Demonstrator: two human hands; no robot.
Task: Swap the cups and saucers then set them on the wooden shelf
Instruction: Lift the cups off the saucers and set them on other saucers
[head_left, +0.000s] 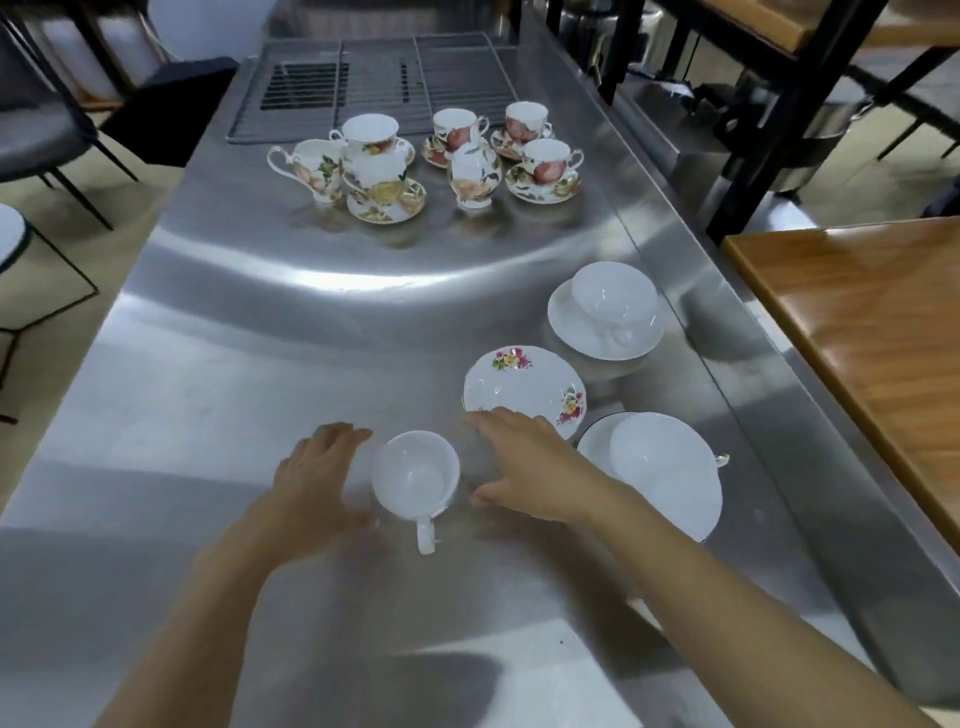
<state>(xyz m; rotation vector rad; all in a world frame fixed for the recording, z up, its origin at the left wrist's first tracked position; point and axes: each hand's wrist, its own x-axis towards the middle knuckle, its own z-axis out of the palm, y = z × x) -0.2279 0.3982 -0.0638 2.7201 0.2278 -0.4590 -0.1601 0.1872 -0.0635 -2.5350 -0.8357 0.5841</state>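
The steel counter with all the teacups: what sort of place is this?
Probably a café or restaurant service area: a long stainless steel counter with a built-in drain grate, floral tea sets, and wooden shelving alongside.

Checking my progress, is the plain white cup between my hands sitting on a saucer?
No, the plain white cup stands directly on the steel counter, apart from the floral saucer.

text: none legible | labels/brands: none | numbers/signs: none | flower-printed saucer (524, 387) just beyond right hand (524, 465): pattern only, no lettering
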